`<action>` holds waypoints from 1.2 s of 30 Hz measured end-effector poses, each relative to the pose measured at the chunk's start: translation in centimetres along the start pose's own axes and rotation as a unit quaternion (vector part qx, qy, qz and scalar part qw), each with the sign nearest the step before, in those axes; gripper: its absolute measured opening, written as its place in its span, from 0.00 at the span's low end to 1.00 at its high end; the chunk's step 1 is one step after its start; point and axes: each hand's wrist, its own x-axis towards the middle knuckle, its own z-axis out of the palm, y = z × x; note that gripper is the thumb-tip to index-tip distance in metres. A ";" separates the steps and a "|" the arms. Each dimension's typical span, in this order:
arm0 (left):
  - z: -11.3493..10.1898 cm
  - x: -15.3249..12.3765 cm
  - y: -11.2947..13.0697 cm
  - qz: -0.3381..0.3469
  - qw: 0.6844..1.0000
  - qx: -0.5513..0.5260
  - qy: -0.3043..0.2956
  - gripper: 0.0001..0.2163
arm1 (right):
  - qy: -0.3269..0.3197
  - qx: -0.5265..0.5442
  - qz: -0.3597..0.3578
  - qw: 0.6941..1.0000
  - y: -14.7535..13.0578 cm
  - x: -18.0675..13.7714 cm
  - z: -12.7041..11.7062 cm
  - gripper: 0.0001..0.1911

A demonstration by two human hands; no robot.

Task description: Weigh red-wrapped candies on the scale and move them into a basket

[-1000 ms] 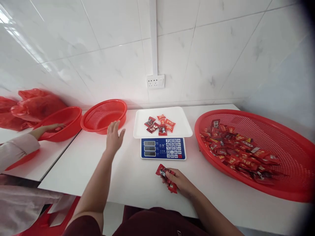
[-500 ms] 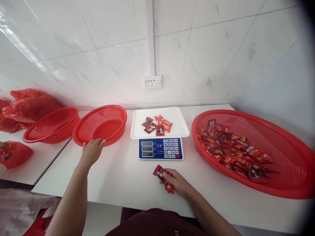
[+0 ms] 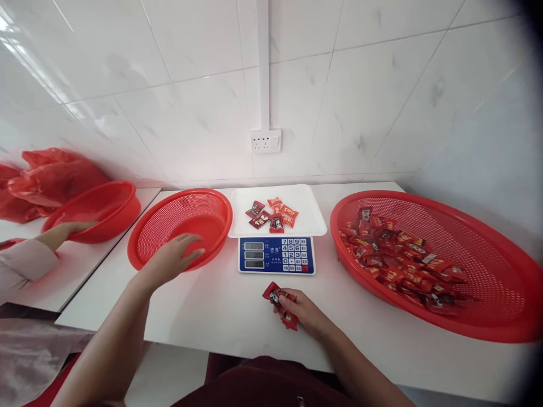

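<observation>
My right hand [image 3: 300, 311] is closed round a few red-wrapped candies [image 3: 276, 294], just in front of the blue and white digital scale [image 3: 276, 255]. On the scale's white tray [image 3: 307, 198] lie several small candies [image 3: 276, 224] in red and dark red wrappers. My left hand [image 3: 176, 260], fingers apart and holding nothing, is over the near rim of a red plastic basket [image 3: 139, 226] to the left of the scale. That basket shows no candies inside. At the right, a larger red basket [image 3: 487, 237] is tilted and holds a heap of wrapped candies [image 3: 407, 263].
A co-worker's hand [image 3: 74, 227] in a pale sleeve reaches into another red basin [image 3: 123, 215] on the left table. Filled red plastic bags [image 3: 59, 175] lie behind it by the wall. A power socket [image 3: 266, 141] is on the tiled wall behind the scale.
My left hand has moved right, and the basket near it has shifted right, up to the scale tray. The co-worker's hand has moved to the basin. My right hand stays nearly still.
</observation>
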 end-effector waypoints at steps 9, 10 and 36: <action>3.8 12.6 8.2 0.166 0.986 -0.024 0.025 0.14 | 0.017 0.043 -0.003 0.999 -0.5 -0.1 0.3 0.21; 4.6 13.8 8.5 0.155 0.987 -0.015 0.023 0.13 | 0.019 0.045 -0.006 0.999 -0.5 -0.2 0.3 0.21; 6.2 13.2 9.3 0.158 0.984 0.086 0.006 0.17 | 0.018 -0.016 -0.019 1.000 0.1 0.1 0.0 0.19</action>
